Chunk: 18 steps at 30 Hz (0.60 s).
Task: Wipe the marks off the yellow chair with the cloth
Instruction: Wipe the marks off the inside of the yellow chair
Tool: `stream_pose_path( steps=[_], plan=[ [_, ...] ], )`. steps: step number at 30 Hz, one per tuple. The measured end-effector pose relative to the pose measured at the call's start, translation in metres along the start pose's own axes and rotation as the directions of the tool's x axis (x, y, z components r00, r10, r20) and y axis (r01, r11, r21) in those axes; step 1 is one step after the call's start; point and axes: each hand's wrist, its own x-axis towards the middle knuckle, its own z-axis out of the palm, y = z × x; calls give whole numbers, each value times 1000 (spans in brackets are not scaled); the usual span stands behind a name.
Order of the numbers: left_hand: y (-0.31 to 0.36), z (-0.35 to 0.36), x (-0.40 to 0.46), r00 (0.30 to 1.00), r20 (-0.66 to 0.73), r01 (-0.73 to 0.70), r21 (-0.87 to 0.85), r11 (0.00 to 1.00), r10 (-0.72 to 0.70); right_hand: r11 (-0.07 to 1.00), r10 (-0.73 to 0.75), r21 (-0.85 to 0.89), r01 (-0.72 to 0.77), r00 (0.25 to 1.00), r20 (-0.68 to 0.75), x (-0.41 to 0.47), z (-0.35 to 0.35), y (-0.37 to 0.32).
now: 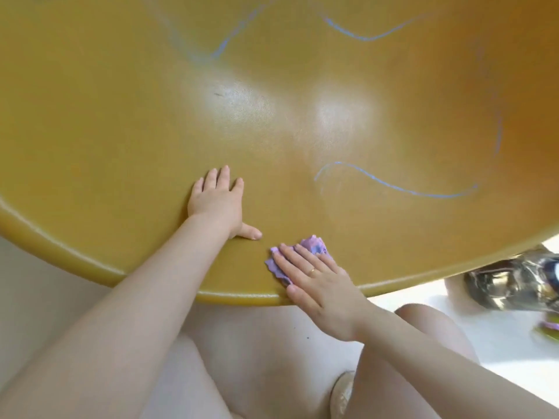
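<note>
The yellow chair (121,131) fills most of the head view, its glossy seat curving up at the back and right. Blue wavy marks run across it: one (393,186) on the seat's right, another (369,36) on the back, a third (230,37) at upper middle, and a faint one (499,137) on the right side. My left hand (216,201) lies flat on the seat near the front rim, fingers spread. My right hand (314,279) presses a small purple cloth (314,247) flat against the seat by the front edge; the cloth shows a blue stain.
Below the chair's front rim (90,264) are my bare knees and a pale floor (423,297). A shiny metal chair leg (514,282) shows at the right, with a purple and green object (549,329) on the floor near the right edge.
</note>
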Motion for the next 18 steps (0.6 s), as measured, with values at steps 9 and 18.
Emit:
stream_pose_path(
  steps=[9,18],
  plan=[
    [5,2,4,1000,-13,15,33,999,-14,955,221,-164,-249,960,-170,62,-20,54],
    [25,2,0,967,-62,-248,-32,968,246,922,354,-120,-368,927,-124,63,-27,67]
  ],
)
